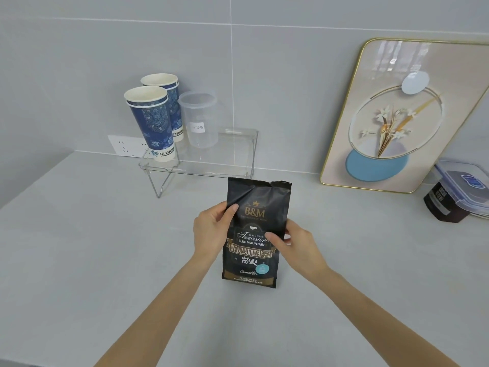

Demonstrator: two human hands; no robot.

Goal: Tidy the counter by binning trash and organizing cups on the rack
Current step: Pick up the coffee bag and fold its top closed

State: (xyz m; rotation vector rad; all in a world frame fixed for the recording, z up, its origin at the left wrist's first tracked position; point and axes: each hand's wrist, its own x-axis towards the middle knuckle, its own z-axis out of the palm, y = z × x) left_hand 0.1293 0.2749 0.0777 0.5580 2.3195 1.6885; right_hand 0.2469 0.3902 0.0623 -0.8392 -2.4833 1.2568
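You have the black foil coffee bag with gold lettering (252, 234) held upright between both hands, in front of you over the pale grey surface (79, 247); whether its bottom edge touches the surface you cannot tell. Your left hand (210, 230) grips the bag's left edge, its fingers (230, 211) closed on it with the thumb pressed on the front near the logo. Your right hand (299, 243) clasps the right edge, thumb across the front label and the other fingers behind. Just beyond the bag stands the clear acrylic rack with thin metal legs (201, 160). On its left end sit two tall blue-patterned paper cups (152, 120), one behind the other, and beside them a clear plastic lidded container (199, 119) with a small white label. A white wall socket (127, 145) shows behind the rack. Off to the right, a gold-rimmed floral picture panel (397, 115) leans against the tiled wall, with a lidded plastic food box (465, 184) and a dark carton (440, 201) near it.
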